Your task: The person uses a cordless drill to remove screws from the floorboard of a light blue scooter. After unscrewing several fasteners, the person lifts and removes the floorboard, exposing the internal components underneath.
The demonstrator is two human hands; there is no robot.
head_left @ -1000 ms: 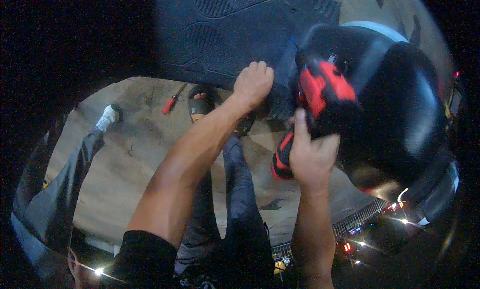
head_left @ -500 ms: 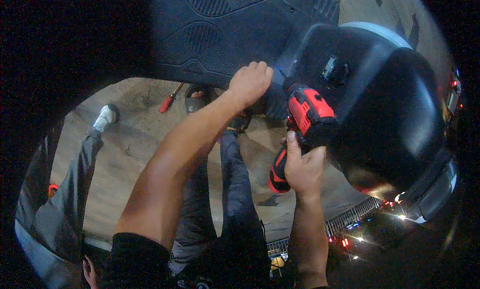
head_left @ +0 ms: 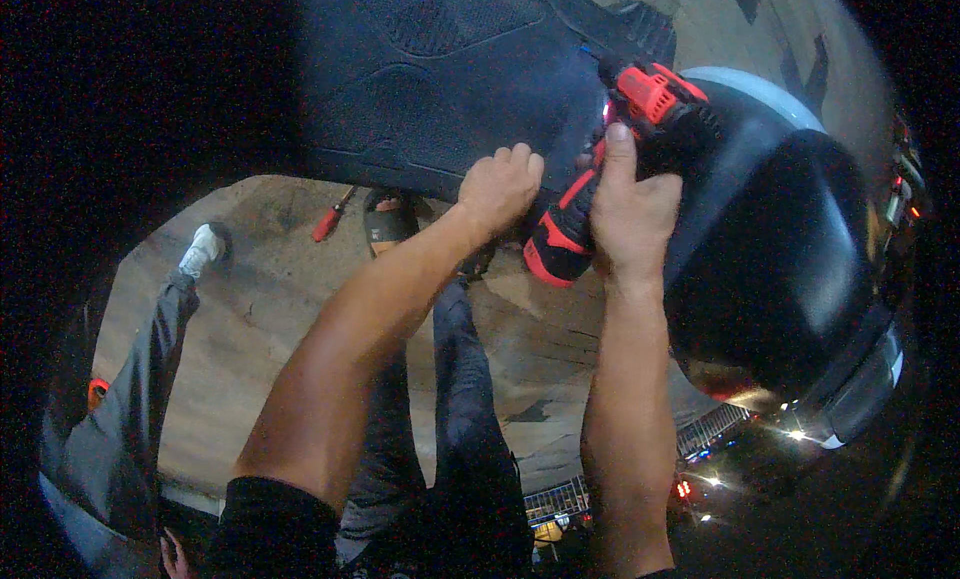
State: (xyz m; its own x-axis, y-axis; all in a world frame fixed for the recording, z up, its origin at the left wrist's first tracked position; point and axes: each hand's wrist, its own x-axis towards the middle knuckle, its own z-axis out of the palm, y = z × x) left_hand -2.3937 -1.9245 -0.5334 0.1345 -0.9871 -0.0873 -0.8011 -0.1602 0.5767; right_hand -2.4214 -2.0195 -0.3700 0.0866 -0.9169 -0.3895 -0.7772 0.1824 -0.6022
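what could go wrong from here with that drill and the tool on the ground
The drill in the right hand might slip and scratch the dark panel near its tip. The left hand, at the panel's edge, could get knocked by it. The red-handled tool on the ground might be stepped on, lying near the open-toed sandal.

From my head, the left fisheye faces down along my forearms [head_left: 335, 329], near my fingers [head_left: 514, 163] and farther from the floor [head_left: 250, 329], bending edges toward its rim.
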